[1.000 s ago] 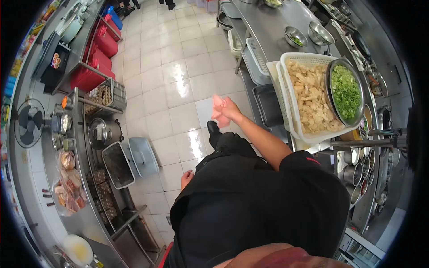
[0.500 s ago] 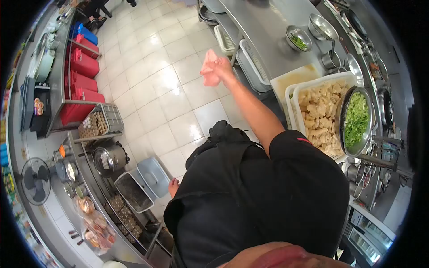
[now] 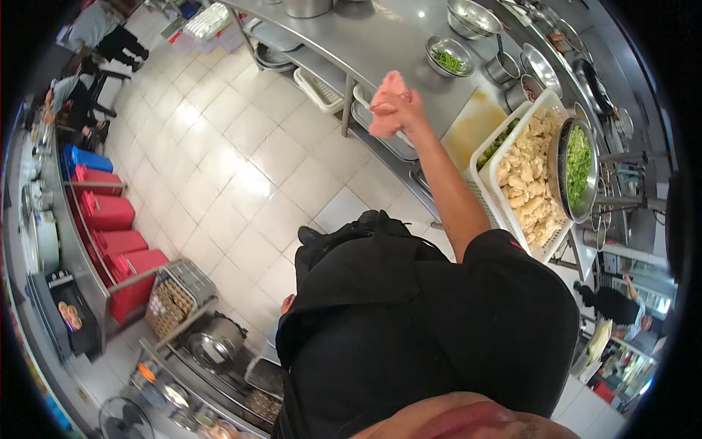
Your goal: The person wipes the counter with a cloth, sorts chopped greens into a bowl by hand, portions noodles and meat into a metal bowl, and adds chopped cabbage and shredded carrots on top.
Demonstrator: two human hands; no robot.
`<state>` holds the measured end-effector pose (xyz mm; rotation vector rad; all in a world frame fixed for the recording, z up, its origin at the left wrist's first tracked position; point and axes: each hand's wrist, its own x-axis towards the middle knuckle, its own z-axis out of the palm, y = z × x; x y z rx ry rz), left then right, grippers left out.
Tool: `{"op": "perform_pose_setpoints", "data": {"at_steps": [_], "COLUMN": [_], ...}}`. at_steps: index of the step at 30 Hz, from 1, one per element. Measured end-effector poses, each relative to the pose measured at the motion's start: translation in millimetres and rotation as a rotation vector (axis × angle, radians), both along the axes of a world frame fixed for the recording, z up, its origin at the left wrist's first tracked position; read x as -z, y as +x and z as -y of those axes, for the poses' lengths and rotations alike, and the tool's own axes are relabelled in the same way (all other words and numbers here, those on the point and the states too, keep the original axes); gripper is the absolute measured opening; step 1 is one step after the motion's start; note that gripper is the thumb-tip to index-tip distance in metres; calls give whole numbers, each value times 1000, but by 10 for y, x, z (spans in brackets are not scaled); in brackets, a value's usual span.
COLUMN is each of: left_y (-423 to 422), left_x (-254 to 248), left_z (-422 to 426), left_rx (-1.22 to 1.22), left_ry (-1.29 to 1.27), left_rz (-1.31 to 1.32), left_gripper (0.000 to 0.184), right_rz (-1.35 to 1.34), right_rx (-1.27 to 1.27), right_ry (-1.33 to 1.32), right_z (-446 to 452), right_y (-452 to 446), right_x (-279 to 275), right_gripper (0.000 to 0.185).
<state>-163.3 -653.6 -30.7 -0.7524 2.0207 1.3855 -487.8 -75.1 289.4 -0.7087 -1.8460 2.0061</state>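
Observation:
My right hand (image 3: 411, 115) is closed around a crumpled pink cloth (image 3: 389, 99), held out near the front edge of the steel counter (image 3: 395, 47). Just beyond it on the counter lies a stained cutting board (image 3: 472, 126). Closer to my right arm are a white basket (image 3: 491, 194) of pale chunks (image 3: 528, 179) and a metal bowl (image 3: 578, 172) of chopped greens resting against them. Only a bit of my left hand (image 3: 287, 303) shows beside my black clothing, low at my side; its fingers are mostly hidden.
Metal bowls (image 3: 450, 57) and a pot (image 3: 503, 68) stand along the counter. Red bins (image 3: 110, 212) line the left, with an egg crate (image 3: 172, 296) and a large steel pot (image 3: 216, 340) nearer. Other people (image 3: 110, 33) are at the far left and the right (image 3: 618, 304).
The view has swung and shifted, bringing other people into sight. My right hand, still gripping the pink cloth, has come closer to the counter's edge.

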Motion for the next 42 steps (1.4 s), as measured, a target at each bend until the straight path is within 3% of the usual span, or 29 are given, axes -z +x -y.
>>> {"op": "perform_pose_setpoints", "data": {"at_steps": [9, 12, 18, 20, 21, 22, 23, 24, 27, 30, 33, 36, 39, 42], "left_y": [-2332, -3043, -4008, -4162, -4228, -4246, -4284, -4341, -4587, -4884, -5236, -5733, -6348, -6914], "left_x": [-596, -714, -891, -831, -599, -232, -119, -258, -675, -745, -535, -624, -759, -995], "left_z": [787, 861, 494, 285, 311, 382, 377, 254, -321, -683, -790, -1059, -1357, -1783], "left_rx": [-6, -81, 8, -20, 139, 296, 446, 416, 328, 338, 369, 536, 602, 652], "left_ry": [-3, -23, -20, -1, -31, -58, -80, -87, -78, -81, -16, -128, -111, -150], "left_rz": [120, 97, 40, 54, -7, -63, -115, -83, -31, -85, 70, -12, 66, 21], "left_gripper": [35, 37, 40, 39, 38, 38, 38, 38, 40, 38, 37, 36, 35, 34], "right_rz": [-177, -202, 40, 57, 73, 140, 208, 271, 567, 764, 1054, 1186, 1091, 995], "right_rx": [404, 477, 572, 248, 91, 86, 68, 35, 290, 375, 203, 130, 229, 245], "right_ry": [233, 295, 530, 468, 430, 588, 747, 910, 769, 960, 755, 676, 1074, 1189], "right_z": [-207, -346, -712, -890, -986, -1077, -1174, -1263, -1703, -2729, -3130, -3116, -3112, -3262], "right_y": [-486, -717, -1379, -1632, -1688, -1751, -1836, -1932, -1859, -1511, -1354, -1452, -1460, -1361], "right_x": [-474, -422, 125, 310, 438, 529, 631, 707, -7, 178, 148, 287, 766, 817], "right_gripper": [45, 45, 42, 40, 39, 37, 36, 35, 33, 32, 33, 30, 29, 26]}}
